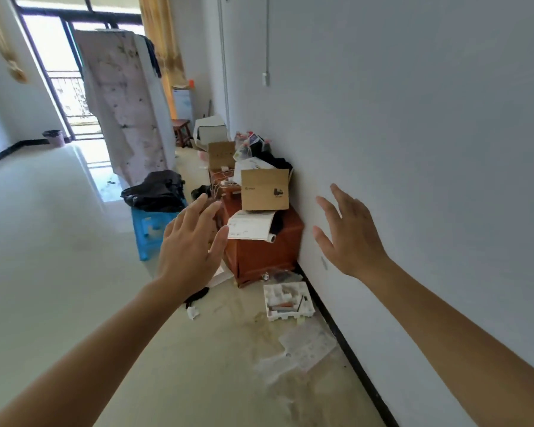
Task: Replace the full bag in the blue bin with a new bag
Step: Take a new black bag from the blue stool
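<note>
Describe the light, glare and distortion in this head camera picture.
Head view: daylight from the balcony door blows out the glass and throws glare across the glossy floor; wide-angle bending tilts the wall and stretches both forearms; the open left hand and right hand look slightly soft.

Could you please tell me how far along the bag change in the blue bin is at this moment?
Nothing looks done yet: the black bag still sits bulging on top of the blue bin. In hand: nothing, since the left hand and right hand are both open and empty, stretched forward. Left to do: lift the full bag out and fit a new one; no fresh bag is clearly visible here.
</note>
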